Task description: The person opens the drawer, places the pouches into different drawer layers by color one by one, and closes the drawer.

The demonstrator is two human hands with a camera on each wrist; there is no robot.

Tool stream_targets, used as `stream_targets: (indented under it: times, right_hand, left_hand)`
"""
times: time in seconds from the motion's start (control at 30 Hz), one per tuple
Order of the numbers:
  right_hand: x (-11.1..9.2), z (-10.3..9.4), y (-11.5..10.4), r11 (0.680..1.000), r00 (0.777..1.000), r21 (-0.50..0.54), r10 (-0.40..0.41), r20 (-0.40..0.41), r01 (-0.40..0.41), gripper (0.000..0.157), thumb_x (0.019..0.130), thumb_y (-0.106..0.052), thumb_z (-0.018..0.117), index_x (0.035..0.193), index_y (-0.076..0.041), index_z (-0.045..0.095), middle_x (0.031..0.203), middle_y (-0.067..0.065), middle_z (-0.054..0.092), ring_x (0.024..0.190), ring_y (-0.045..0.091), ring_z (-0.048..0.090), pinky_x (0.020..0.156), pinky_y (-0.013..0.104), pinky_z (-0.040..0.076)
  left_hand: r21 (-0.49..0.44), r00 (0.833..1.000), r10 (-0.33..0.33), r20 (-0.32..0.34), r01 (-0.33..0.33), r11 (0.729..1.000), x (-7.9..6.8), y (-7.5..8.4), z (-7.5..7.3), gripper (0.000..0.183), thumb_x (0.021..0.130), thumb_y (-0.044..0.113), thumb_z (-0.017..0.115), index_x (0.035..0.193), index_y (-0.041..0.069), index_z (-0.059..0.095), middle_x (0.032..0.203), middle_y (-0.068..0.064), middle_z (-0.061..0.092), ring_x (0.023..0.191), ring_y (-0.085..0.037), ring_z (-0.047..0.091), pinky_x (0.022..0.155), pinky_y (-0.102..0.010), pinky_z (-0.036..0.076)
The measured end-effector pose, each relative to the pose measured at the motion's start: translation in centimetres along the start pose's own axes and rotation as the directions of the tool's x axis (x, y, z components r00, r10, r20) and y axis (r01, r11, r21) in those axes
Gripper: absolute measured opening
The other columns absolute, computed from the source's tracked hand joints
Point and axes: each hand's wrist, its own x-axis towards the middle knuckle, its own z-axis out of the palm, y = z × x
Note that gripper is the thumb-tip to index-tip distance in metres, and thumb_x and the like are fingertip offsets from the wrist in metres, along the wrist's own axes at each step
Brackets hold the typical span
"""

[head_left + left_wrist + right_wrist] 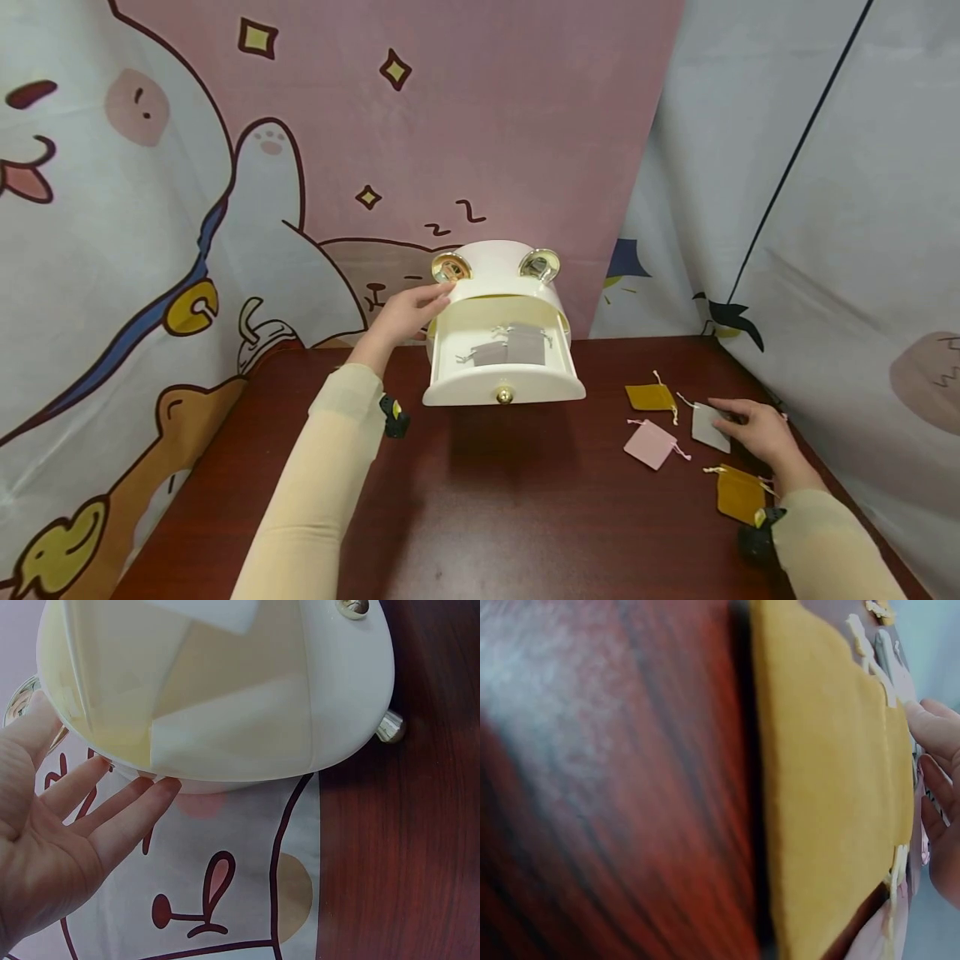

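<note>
A cream-white alarm-clock-shaped box (498,258) stands at the back of the table with its drawer (465,387) pulled out. Grey drawstring pouches (526,346) lie inside the drawer. My left hand (408,315) is at the box's left side, its fingers extended; in the left wrist view the fingertips (166,787) touch the rim. On the right, my right hand (761,429) reaches over a light grey drawstring pouch (705,427), thumb and fingers apart above it. Whether they touch it cannot be made out. The hand hides part of this pouch.
Around the right hand lie a mustard pouch (651,397), a pink pouch (650,444) and a second mustard pouch (738,495), which fills much of the right wrist view. A printed cloth (525,125) hangs behind the dark red wooden table (525,517).
</note>
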Motion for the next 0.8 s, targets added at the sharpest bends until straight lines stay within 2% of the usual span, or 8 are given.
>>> stream_targets:
  times: [0.17, 0.33, 0.43, 0.57, 0.67, 0.8]
  right_hand:
    - [0.05, 0.11, 0.0, 0.999, 0.999, -0.037, -0.031, -0.03, 0.03, 0.047, 0.094, -0.023, 0.07, 0.129, 0.008, 0.061, 0.128, 0.038, 0.053, 0.119, 0.058, 0.041, 0.102, 0.08, 0.005]
    - [0.06, 0.15, -0.05, 0.997, 0.998, -0.062, -0.047, -0.037, 0.044, 0.045, 0.093, -0.022, 0.072, 0.126, 0.008, 0.062, 0.125, 0.038, 0.054, 0.116, 0.057, 0.044, 0.1, 0.08, 0.012]
    - [0.06, 0.29, -0.06, 0.995, 0.997, -0.079, -0.06, -0.05, 0.056, 0.042, 0.092, -0.018, 0.073, 0.124, 0.007, 0.064, 0.122, 0.036, 0.057, 0.114, 0.054, 0.047, 0.1, 0.076, 0.023]
    - [0.12, 0.56, -0.05, 0.99, 0.991, -0.104, -0.108, -0.08, 0.099, 0.038, 0.088, -0.011, 0.075, 0.121, 0.006, 0.067, 0.116, 0.032, 0.061, 0.109, 0.05, 0.052, 0.091, 0.068, 0.038]
    - [0.17, 0.72, -0.05, 0.984, 0.983, -0.12, -0.146, -0.109, 0.133, 0.035, 0.085, -0.007, 0.076, 0.117, 0.005, 0.069, 0.113, 0.03, 0.063, 0.106, 0.048, 0.054, 0.089, 0.066, 0.04]
    - [0.18, 0.86, -0.19, 0.982, 0.979, -0.125, -0.157, -0.133, 0.14, 0.032, 0.084, -0.006, 0.077, 0.115, 0.003, 0.071, 0.111, 0.028, 0.064, 0.104, 0.047, 0.054, 0.088, 0.066, 0.04]
  left_hand:
    - [0.003, 1.0, -0.002, -0.007, 0.002, 1.0, -0.07, 0.1, -0.02, 0.047, 0.102, 0.045, 0.052, 0.147, 0.033, 0.05, 0.149, -0.005, 0.047, 0.124, -0.03, 0.054, 0.085, -0.047, 0.057]
    - [-0.006, 1.0, 0.0, -0.002, 0.0, 1.0, -0.18, 0.22, -0.01, 0.047, 0.103, 0.044, 0.052, 0.148, 0.032, 0.049, 0.149, -0.006, 0.047, 0.125, -0.03, 0.054, 0.083, -0.044, 0.058]
    - [-0.008, 1.0, 0.001, -0.002, -0.001, 1.0, -0.21, 0.28, 0.01, 0.047, 0.103, 0.044, 0.052, 0.148, 0.031, 0.049, 0.149, -0.006, 0.047, 0.125, -0.03, 0.054, 0.083, -0.043, 0.058]
    - [-0.012, 1.0, -0.008, -0.002, 0.008, 1.0, -0.21, 0.3, 0.05, 0.047, 0.102, 0.045, 0.052, 0.148, 0.032, 0.049, 0.149, -0.006, 0.047, 0.124, -0.03, 0.054, 0.083, -0.043, 0.058]
    - [-0.018, 1.0, -0.013, -0.001, 0.013, 1.0, -0.17, 0.24, 0.08, 0.047, 0.102, 0.045, 0.052, 0.148, 0.032, 0.049, 0.15, -0.006, 0.047, 0.123, -0.03, 0.055, 0.083, -0.043, 0.058]
    - [-0.023, 1.0, -0.014, -0.001, 0.014, 1.0, -0.19, 0.26, 0.05, 0.047, 0.102, 0.045, 0.052, 0.148, 0.032, 0.049, 0.149, -0.006, 0.047, 0.123, -0.03, 0.055, 0.082, -0.043, 0.058]
